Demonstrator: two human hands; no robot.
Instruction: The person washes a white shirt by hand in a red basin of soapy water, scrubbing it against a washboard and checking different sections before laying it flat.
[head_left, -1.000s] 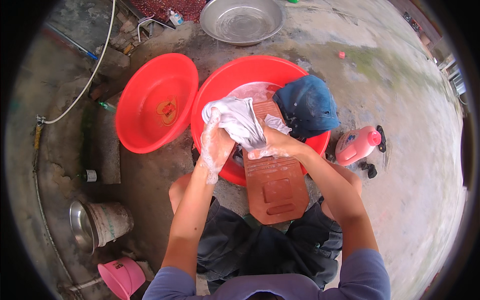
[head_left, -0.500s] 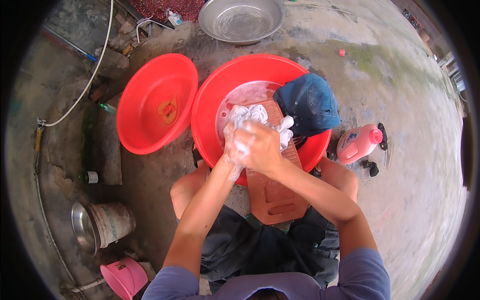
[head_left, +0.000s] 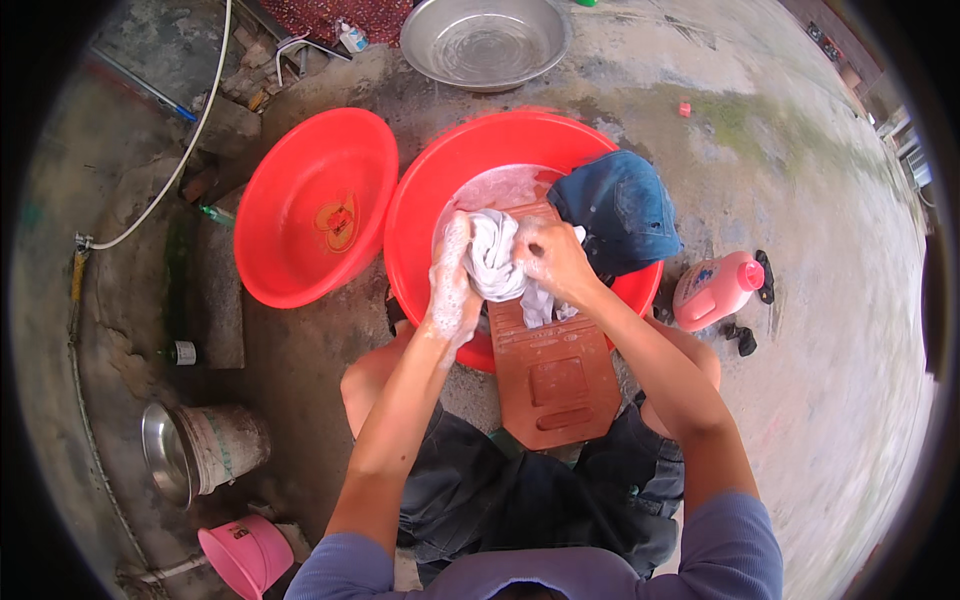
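- Gripping a bunched white cloth point(head_left: 492, 255), both hands work near the centre of the frame, above the large red basin point(head_left: 428, 185) and the upper part of the washboard point(head_left: 555, 385).
- Left hand point(head_left: 453, 280): curled around the cloth's left side, its skin streaked with white suds from fingers to wrist; some fingertips are hidden.
- Right hand point(head_left: 553, 258): closed in a fist on the cloth's right side, with a loose fold hanging below it over the washboard.
- The brick-red washboard leans in the basin, its ribbed part under the cloth and its slotted end lower in the frame, between the person's knees.
- Foamy water point(head_left: 500, 185) shows in the basin beyond the hands.
- A blue fabric item point(head_left: 625, 210) drapes over the basin's right rim.
- Right of centre, a pink jug-shaped bottle point(head_left: 708, 292) stands on the concrete floor point(head_left: 820, 400).
- Left of centre, a second red basin point(head_left: 285, 210) sits tilted just beside the large one.
- At upper centre lies a wide metal basin point(head_left: 485, 45); at lower left, a pink bucket point(head_left: 245, 555).
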